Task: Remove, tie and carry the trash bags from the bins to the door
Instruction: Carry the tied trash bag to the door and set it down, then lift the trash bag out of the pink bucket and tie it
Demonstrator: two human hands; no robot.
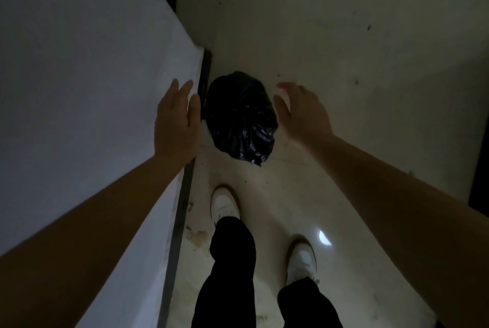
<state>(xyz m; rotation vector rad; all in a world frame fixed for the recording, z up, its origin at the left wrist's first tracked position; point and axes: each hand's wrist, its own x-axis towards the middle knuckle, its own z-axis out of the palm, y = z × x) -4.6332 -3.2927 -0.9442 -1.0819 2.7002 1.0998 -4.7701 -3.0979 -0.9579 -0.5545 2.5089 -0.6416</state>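
A black trash bag (241,117), round and crinkled with its neck gathered toward me, sits on the pale floor in a corner, against the base of a white wall. My left hand (176,118) hovers just left of the bag, fingers spread, holding nothing. To the bag's right, my right hand (300,111) is spread the same way and also holds nothing. Neither hand touches the bag. The scene is dim.
The white wall (87,89) runs along my left with a dark strip (185,190) at its foot. A second pale wall (344,10) closes the corner ahead. My two white shoes (224,204) stand on the stained floor (277,195) behind the bag. A dark opening (480,163) shows at far right.
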